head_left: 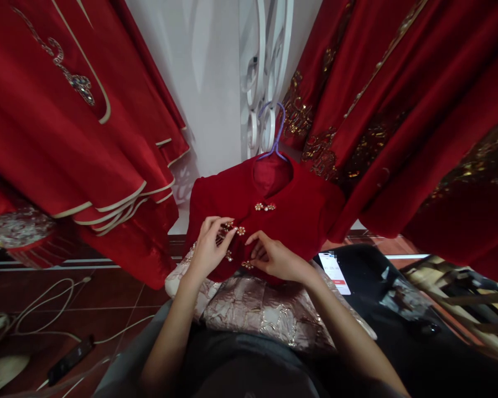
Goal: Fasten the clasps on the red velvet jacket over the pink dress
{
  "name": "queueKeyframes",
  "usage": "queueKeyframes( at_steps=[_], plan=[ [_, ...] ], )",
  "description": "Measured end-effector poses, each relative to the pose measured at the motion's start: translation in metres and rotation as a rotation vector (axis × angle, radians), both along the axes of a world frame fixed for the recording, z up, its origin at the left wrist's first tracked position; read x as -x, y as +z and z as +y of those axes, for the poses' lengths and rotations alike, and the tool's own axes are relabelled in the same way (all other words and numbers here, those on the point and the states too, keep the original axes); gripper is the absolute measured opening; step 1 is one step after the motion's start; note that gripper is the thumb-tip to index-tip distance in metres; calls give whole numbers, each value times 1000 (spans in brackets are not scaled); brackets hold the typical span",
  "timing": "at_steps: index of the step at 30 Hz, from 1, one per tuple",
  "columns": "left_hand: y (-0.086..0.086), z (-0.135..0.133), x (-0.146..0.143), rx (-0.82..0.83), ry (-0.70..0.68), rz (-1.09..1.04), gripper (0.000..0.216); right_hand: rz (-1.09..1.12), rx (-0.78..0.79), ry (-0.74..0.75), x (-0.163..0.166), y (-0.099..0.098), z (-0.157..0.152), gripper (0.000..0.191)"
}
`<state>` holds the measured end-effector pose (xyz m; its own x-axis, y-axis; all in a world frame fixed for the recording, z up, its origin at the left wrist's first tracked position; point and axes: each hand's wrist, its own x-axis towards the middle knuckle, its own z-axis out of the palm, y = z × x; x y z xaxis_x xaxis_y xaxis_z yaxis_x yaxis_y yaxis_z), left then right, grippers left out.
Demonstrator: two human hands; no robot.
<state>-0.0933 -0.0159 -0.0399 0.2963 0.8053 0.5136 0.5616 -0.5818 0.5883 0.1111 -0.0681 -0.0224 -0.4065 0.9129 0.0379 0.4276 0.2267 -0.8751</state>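
A dark red jacket (pixel 228 193) with flower-shaped jewelled fasteners hangs on a purple hanger (pixel 277 138) in front of me, its lower part over my lap. My left hand (pixel 209 249) pinches a gold flower fastener (pixel 240 230) at the jacket's front, thumb and fingertips closed around its edge. My right hand (pixel 276 257) rests against the front with curled fingers, beside a lower flower fastener (pixel 248 265); whatever its fingertips hold is hidden. Higher up, another jewelled fastener (pixel 265 207) lies below the collar.
Pale shiny brocade fabric (pixel 269 309) covers my lap. Red garments (pixel 120 155) hang at left, and sequinned red ones (pixel 382 127) at right. A lit phone (pixel 334 272) lies on a black surface (pixel 369 265). White cables (pixel 45 293) run over the tiled floor.
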Motion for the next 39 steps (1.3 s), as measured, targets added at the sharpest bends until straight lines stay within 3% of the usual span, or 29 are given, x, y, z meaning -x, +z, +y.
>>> queueKeyframes(
  at_steps=[3, 6, 14, 20, 27, 32, 36, 39],
  plan=[
    [10, 7, 2, -175, -3, 254, 24, -28, 5, 42, -7, 10, -5, 35],
    [17, 14, 5, -245, -31, 410, 19, -39, -2, 53, -9, 14, -8, 35],
    [27, 17, -7, -363, -139, 466, 15, -12, -12, 55, -14, 17, -9, 34],
    [17, 25, -12, -493, -92, 547, 20, 9, -3, 56, -18, 20, -10, 34],
    [3, 33, -5, -607, -102, 496, 20, 16, 1, 44, -18, 24, -10, 33],
    [-10, 32, -2, -697, -34, 353, 27, 32, 0, 39, -17, 21, -10, 31],
    [-14, 29, -6, -633, -24, 260, 25, 25, -2, 42, -20, 23, -11, 30],
    [-3, 29, -17, -526, -27, 236, 22, -3, -3, 75, -24, 29, -13, 27]
  ],
)
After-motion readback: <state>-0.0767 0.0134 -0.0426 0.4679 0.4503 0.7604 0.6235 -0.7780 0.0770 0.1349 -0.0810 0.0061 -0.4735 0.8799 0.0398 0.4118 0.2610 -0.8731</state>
